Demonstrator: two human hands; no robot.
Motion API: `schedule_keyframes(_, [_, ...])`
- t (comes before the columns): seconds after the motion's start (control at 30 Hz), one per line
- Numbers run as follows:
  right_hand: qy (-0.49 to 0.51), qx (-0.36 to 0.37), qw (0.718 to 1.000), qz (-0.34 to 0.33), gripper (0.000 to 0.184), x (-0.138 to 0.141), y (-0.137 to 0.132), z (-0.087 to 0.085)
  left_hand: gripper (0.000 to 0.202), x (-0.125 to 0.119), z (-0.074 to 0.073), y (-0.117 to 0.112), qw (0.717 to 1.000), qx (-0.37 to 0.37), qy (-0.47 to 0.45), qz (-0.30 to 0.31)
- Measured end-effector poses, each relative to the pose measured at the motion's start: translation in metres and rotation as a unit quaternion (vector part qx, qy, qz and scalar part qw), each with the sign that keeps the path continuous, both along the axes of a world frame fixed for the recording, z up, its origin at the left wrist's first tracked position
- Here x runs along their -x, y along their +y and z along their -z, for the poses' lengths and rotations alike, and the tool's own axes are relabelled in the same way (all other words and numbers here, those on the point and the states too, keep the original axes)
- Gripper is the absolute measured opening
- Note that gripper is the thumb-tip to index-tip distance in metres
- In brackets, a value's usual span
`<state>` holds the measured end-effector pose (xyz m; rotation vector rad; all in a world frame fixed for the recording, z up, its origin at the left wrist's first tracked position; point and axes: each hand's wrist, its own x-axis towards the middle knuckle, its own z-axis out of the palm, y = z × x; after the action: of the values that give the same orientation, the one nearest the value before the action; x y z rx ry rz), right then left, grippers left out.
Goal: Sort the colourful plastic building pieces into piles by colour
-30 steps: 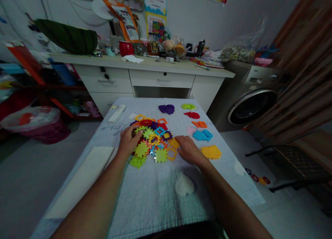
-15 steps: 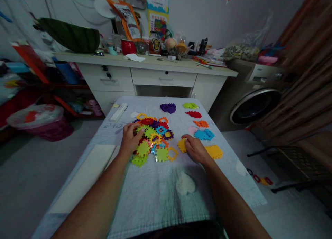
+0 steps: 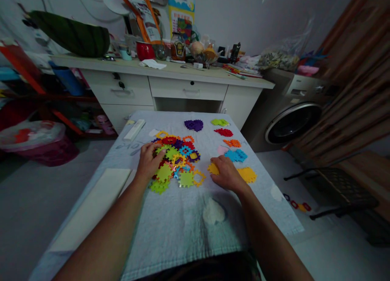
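A mixed heap of interlocking plastic puzzle pieces (image 3: 173, 153) in several colours lies mid-table. My left hand (image 3: 148, 162) rests at the heap's left edge, thumb apart from the fingers, touching green pieces. To the right of the heap, my right hand (image 3: 226, 172) has its fingers on a yellow puzzle piece (image 3: 213, 168), partly hidden beneath them. Just beyond that hand sits a yellow stack (image 3: 247, 175). Further back come separate groups of blue pieces (image 3: 236, 155), orange pieces (image 3: 232, 143), red pieces (image 3: 224, 132), green pieces (image 3: 219, 122) and purple pieces (image 3: 193, 125).
A cloth (image 3: 183, 220) covers the table. Along its left side lie a long white board (image 3: 91, 210) and a small white box (image 3: 135, 129). Behind stands a cluttered white desk (image 3: 185, 90), with a washing machine (image 3: 286, 110) to the right and a pink bin (image 3: 39, 147) at left.
The view has shifted slightly. My right hand's fingers have come down further over the yellow puzzle piece. My left hand stays at the heap's left edge.
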<state>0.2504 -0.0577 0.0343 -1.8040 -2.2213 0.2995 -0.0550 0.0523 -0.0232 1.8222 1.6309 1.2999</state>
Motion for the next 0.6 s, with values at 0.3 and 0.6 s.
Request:
schedule_keyframes(0.3, [0.004,-0.002,0.993,0.118,0.043,-0.097,-0.031,-0.022,0.033,-0.001,-0.002,-0.001,1.000,-0.004,-0.001,0.007])
schedule_keyframes(0.6, [0.026,0.001,0.983,0.180,0.037,-0.136,-0.048,-0.009,0.030,0.000,-0.003,-0.002,1.000,-0.008,0.007,0.011])
